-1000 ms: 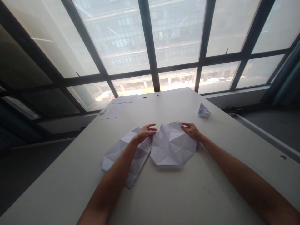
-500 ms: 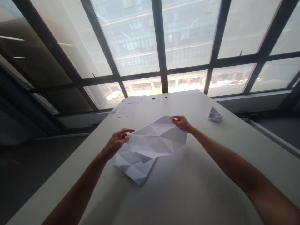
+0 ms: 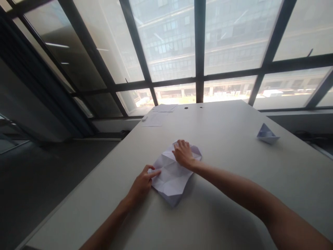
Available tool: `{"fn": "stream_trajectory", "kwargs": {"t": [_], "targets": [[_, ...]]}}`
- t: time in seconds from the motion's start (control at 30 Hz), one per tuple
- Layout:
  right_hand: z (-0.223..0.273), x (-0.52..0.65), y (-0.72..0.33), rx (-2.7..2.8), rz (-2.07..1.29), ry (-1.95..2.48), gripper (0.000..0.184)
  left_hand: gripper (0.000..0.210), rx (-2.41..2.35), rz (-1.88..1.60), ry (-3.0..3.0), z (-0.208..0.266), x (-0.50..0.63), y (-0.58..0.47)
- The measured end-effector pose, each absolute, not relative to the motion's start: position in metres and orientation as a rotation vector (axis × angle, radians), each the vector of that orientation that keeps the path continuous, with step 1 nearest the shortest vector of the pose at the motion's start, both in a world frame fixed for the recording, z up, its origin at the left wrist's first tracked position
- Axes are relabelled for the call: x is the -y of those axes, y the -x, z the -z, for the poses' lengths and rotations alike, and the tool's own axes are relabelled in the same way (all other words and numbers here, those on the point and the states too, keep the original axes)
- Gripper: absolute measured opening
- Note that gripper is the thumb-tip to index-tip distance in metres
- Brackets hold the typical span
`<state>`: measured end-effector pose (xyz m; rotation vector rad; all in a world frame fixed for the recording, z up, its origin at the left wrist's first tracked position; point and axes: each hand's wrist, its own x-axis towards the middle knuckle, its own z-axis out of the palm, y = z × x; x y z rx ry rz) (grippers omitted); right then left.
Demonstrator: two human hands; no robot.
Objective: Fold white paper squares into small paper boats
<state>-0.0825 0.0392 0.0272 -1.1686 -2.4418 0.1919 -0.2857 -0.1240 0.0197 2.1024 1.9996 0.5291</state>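
A creased white sheet of paper (image 3: 173, 177) lies folded over on the white table (image 3: 223, 139), its surface marked with many fold lines. My left hand (image 3: 144, 180) is at its left edge, one digit stretched over the paper and the others bent at the border. Across the upper part of the sheet rests my right hand (image 3: 183, 153), its fingers bent, close together and pressed on the paper near the far edge. What lies under the right palm is hidden.
A folded paper boat (image 3: 267, 134) stands on the right of the table. Flat paper sheets (image 3: 163, 108) lie at the far left, with a small white object (image 3: 144, 118) beside them. Large framed windows (image 3: 174, 41) rise behind the table.
The paper was spread wide between both hands; now it is folded over and lower on the table. My right hand has moved inward onto it. The view has turned left.
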Motion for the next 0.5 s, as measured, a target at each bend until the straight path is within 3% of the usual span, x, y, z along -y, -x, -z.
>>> {"fn": "stream_trajectory", "kwargs": {"t": [0.07,0.13,0.3,0.43,0.5], "targets": [[-0.012,-0.015,0.086,2.469,-0.361,1.282,0.068,0.059,-2.020,-0.482,-2.092,-0.019,0.127,0.289],[-0.001,-0.001,0.086,2.504,-0.457,1.280,0.076,0.058,-2.070,-0.386,-2.084,-0.022,0.133,0.294],[0.000,0.005,0.087,2.572,-0.471,1.086,0.076,0.035,-2.359,-0.324,-2.154,-0.068,0.122,0.289],[-0.011,0.010,0.099,2.566,-0.365,0.884,0.071,0.025,-1.893,-0.562,-2.171,-0.106,0.056,0.240],[-0.016,0.016,0.104,2.533,-0.303,0.835,0.057,0.010,-1.781,-0.722,-1.853,-0.106,0.019,0.207]]}}
